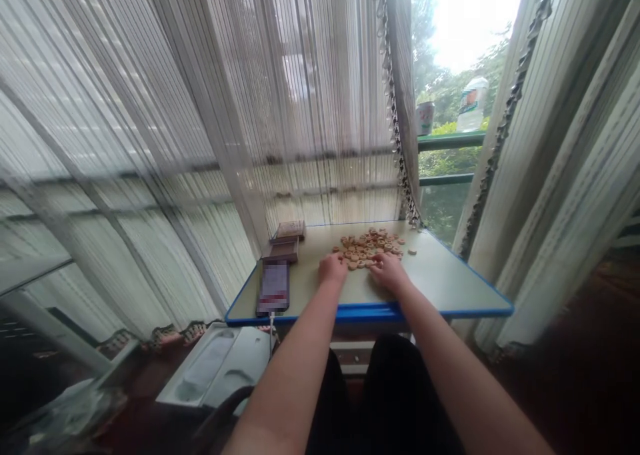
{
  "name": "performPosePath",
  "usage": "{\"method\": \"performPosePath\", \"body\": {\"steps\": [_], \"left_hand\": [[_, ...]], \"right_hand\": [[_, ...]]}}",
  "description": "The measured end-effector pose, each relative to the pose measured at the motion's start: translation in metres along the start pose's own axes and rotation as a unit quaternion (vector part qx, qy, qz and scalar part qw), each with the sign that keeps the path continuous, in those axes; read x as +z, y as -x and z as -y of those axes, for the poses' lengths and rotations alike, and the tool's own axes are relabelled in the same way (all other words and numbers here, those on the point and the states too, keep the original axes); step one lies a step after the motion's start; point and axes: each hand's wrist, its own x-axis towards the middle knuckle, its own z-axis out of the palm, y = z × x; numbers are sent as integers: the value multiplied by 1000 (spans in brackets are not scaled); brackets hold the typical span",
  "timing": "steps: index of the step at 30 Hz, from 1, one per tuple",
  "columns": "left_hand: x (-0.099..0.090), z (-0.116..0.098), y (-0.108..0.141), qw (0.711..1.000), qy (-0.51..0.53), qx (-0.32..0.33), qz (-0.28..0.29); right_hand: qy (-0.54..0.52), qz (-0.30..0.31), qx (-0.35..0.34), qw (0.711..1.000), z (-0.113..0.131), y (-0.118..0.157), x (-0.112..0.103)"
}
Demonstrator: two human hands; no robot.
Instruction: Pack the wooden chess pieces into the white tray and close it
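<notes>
Several small round wooden pieces [367, 243] lie heaped and scattered at the middle of a pale table [445, 275] with a blue edge. My left hand [333, 268] rests at the near left side of the heap, its fingers curled close to the outer pieces; what they hold, if anything, is too small to make out. At the near right side of the heap is my right hand [389, 272], fingers bent and fingertips at the nearest pieces. Whether a piece is between those fingertips cannot be made out. One piece [412, 252] lies apart on the right.
A phone [274, 287] with a white cable lies at the table's left edge. Behind it are an open wooden box [284, 250] and another box part [291, 230]. Curtains [320, 108] hang behind the table. A can [425, 118] and a bottle [472, 105] stand on the window rail.
</notes>
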Motion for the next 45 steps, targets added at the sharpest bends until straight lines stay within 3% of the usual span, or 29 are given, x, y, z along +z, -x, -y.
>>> {"method": "performPosePath", "body": {"steps": [8, 13, 20, 27, 33, 39, 45], "left_hand": [[0, -1, 3, 1000, 25, -4, 0], [-4, -1, 10, 998, 36, 19, -45], [-2, 8, 15, 997, 72, 10, -36], [-2, 8, 12, 998, 60, 20, 3], [-3, 8, 11, 998, 45, 35, 16], [-10, 5, 15, 994, 13, 81, 67], [-11, 4, 15, 994, 9, 81, 75]], "right_hand": [[10, -3, 4, 1000, -2, 3, -1], [18, -22, -9, 1000, -15, 0, 11], [38, -26, -21, 999, -13, 1, 10], [32, 22, 4, 999, 1, 5, -5], [36, 15, 9, 999, 1, 4, -3], [54, 16, -16, 998, 0, 4, 1], [56, 15, -9, 998, 0, 3, 0]]}}
